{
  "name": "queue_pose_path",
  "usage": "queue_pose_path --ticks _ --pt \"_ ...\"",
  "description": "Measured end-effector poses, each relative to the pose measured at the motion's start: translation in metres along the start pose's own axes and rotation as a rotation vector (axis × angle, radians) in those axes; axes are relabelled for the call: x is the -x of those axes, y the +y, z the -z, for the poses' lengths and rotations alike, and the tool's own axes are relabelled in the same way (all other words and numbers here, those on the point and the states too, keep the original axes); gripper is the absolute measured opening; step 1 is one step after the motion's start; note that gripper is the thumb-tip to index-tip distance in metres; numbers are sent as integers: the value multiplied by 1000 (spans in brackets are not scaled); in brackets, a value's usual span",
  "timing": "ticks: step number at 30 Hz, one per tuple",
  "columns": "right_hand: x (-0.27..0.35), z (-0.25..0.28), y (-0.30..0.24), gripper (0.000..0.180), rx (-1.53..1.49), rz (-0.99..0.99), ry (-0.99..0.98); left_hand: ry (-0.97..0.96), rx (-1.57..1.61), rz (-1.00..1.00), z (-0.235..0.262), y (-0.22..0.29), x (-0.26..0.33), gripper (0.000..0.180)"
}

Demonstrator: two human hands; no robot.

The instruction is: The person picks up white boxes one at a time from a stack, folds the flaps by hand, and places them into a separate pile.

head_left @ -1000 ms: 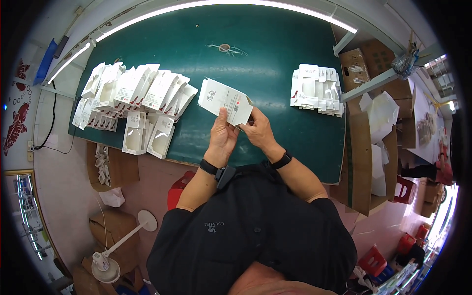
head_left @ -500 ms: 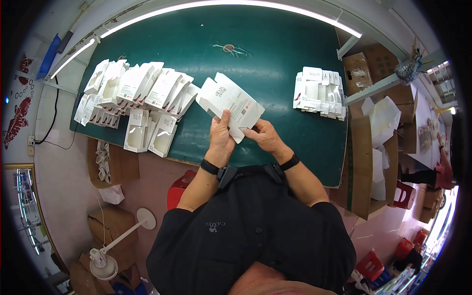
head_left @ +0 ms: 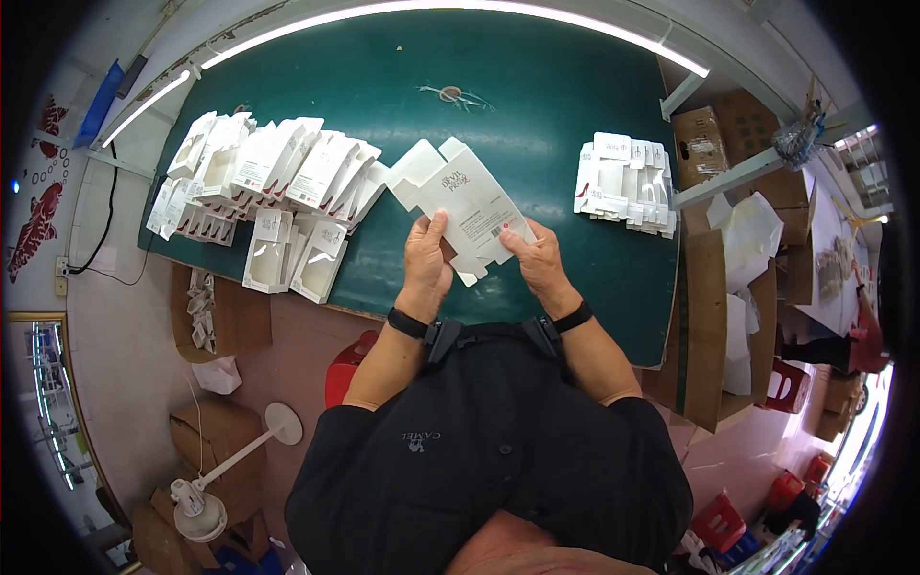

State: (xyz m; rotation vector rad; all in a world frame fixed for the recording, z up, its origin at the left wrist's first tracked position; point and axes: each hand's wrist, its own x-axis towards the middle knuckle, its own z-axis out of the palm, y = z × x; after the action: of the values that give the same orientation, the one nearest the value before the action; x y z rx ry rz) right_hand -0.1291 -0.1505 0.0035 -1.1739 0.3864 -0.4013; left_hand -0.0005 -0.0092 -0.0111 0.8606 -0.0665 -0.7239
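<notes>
A white printed carton [head_left: 470, 206], partly flat with its end flaps sticking out, is held tilted above the green table [head_left: 537, 115]. My left hand [head_left: 426, 257] grips its lower left edge, thumb on the printed face. On the lower right edge, my right hand [head_left: 539, 259] pinches it with the thumb on the face. The fingers behind the carton are hidden. To the left lies a pile of white window boxes [head_left: 287, 172], some standing at the table's front edge. At the right is a smaller stack of flat white cartons [head_left: 625, 182].
An open cardboard box [head_left: 704, 326] holding white sheets stands at the table's right side. Under the left edge, another cardboard box [head_left: 240, 321] contains white cartons. A red stool [head_left: 347, 369] and a white lamp [head_left: 201, 513] are on the left. Scraps of string [head_left: 450, 95] lie on the table.
The carton has turned so its printed face shows more fully, with its side flaps spread out. My right hand has moved up and right along its edge; the left still holds on.
</notes>
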Motion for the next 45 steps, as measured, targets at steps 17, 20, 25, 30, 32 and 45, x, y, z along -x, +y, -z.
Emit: queue_pose_path --ticks 17,20,25,30,32,45 --pt "2 -1 -2 51 989 649 -85 25 -187 67 -2 -5 6 41" --pt "-1 12 4 55 919 535 38 71 -171 91 2 -5 10 37" --pt "-11 32 19 57 450 44 139 -36 -139 189 8 -13 7 34" --pt "-49 85 32 52 523 153 356 72 -194 252 8 -8 7 30" --pt "-69 130 40 47 643 192 526 124 -230 256 13 -2 7 29" --pt "-73 208 3 40 1426 -191 678 222 -114 313 62 -16 7 25"
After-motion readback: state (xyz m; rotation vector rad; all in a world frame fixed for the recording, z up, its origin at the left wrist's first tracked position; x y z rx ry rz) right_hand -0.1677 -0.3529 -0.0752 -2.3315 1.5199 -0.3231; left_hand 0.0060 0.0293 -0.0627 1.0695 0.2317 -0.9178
